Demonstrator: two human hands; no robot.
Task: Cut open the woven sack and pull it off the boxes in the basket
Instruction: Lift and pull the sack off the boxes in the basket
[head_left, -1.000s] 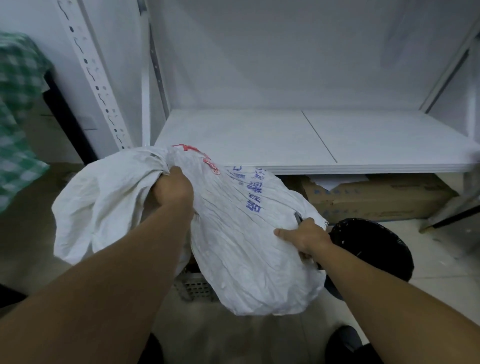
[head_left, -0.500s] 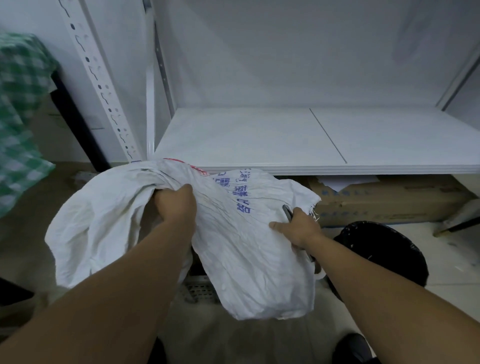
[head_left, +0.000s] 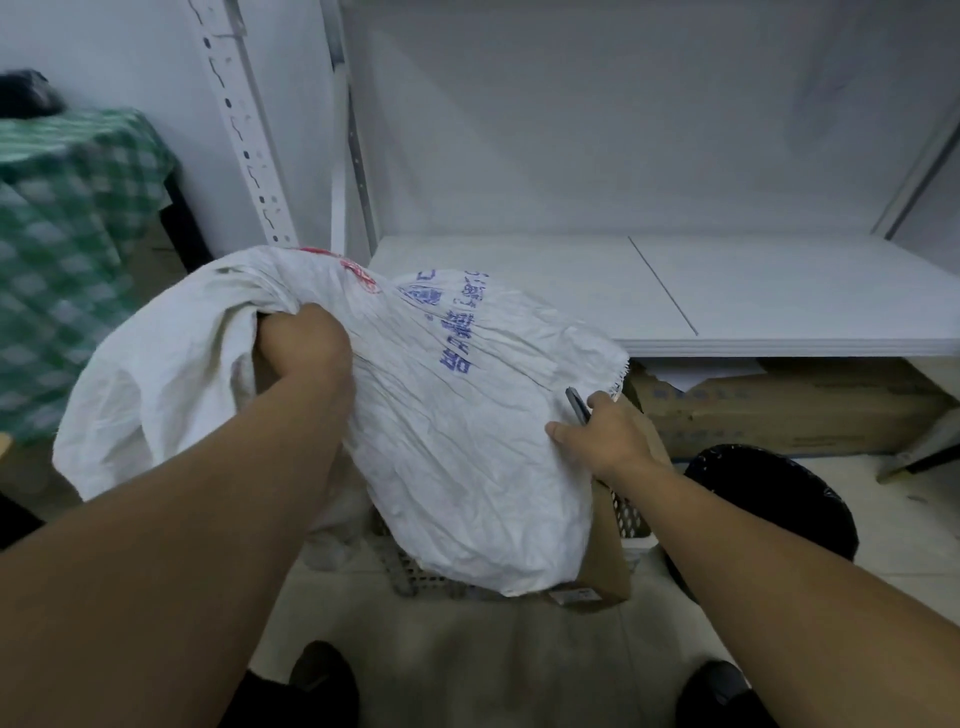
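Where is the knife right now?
In the head view, the knife sticks up from the right hand, right of centre, against the white sack, below the shelf.

A white metal shelf (head_left: 727, 291) stands against a white wall (head_left: 130, 62), with a perforated upright (head_left: 244, 135) at its left side. Under the shelf board lies a long cardboard box (head_left: 779, 410). On the pale floor (head_left: 909, 545) in front of it sits a black round object (head_left: 769, 499). At the far left hangs a green checked cloth (head_left: 62, 249). The light is soft and even.
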